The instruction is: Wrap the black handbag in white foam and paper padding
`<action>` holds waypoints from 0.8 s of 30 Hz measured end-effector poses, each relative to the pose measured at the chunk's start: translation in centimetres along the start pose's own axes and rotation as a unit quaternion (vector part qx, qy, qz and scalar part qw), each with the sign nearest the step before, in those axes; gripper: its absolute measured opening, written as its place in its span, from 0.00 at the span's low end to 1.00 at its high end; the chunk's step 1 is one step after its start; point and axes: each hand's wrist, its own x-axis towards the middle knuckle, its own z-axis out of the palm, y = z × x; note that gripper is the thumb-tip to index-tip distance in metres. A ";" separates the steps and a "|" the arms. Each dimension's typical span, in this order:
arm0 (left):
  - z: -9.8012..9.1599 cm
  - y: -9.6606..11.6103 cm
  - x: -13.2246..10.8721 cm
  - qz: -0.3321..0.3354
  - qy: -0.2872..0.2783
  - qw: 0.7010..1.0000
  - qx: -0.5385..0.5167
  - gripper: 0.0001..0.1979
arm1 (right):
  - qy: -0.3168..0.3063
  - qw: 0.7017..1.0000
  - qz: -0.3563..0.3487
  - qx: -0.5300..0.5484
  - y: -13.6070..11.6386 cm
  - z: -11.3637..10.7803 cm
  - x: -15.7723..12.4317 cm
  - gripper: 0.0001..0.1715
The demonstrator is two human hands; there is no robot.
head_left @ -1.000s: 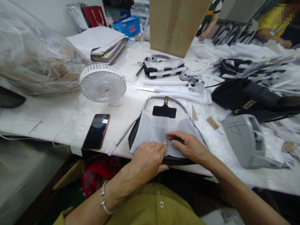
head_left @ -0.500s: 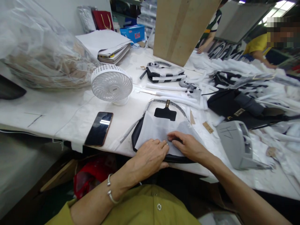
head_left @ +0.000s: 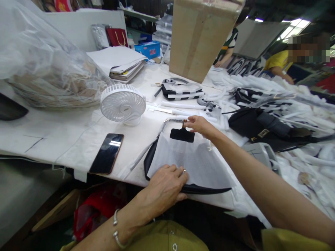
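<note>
A black handbag (head_left: 150, 158) lies at the table's front edge, its front covered by a thin white wrapping sheet (head_left: 195, 162). My left hand (head_left: 167, 181) grips the bag's lower edge, with the fingers on the sheet and the thumb down over the front. At the bag's top is a black closure tab (head_left: 182, 135) whose narrow end carries a gold-coloured metal piece (head_left: 184, 123). My right hand (head_left: 197, 125) has its fingertips pinched at that metal end. Behind the tab arches the wrapped handle (head_left: 167, 122).
A phone (head_left: 107, 153) and a white fan (head_left: 123, 104) are on the left. Behind stand a cardboard box (head_left: 200, 38) and another wrapped bag (head_left: 181, 91). To the right lie a black bag (head_left: 261, 127), a grey tape dispenser (head_left: 261, 153) and white wrappings. Two people are farther back.
My right hand has moved from the middle of the white sheet up to the metal end of the closure tab. My left hand stays on the bag's lower edge. The view has tilted up slightly.
</note>
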 end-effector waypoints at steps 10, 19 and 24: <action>0.6 -0.1 0.0 0.007 0.015 1.000 -0.012 0.25 | 0.013 0.998 -0.060 -0.008 -2.5 -0.5 -4.7 0.08; 0.3 -0.3 -0.3 0.011 0.036 0.999 -0.016 0.25 | 0.092 0.962 -0.247 -0.076 2.0 2.7 -15.4 0.07; -1.2 -0.3 -0.3 -0.014 -0.006 0.994 -0.108 0.29 | 0.154 0.969 -0.195 -0.008 2.8 2.4 -14.2 0.06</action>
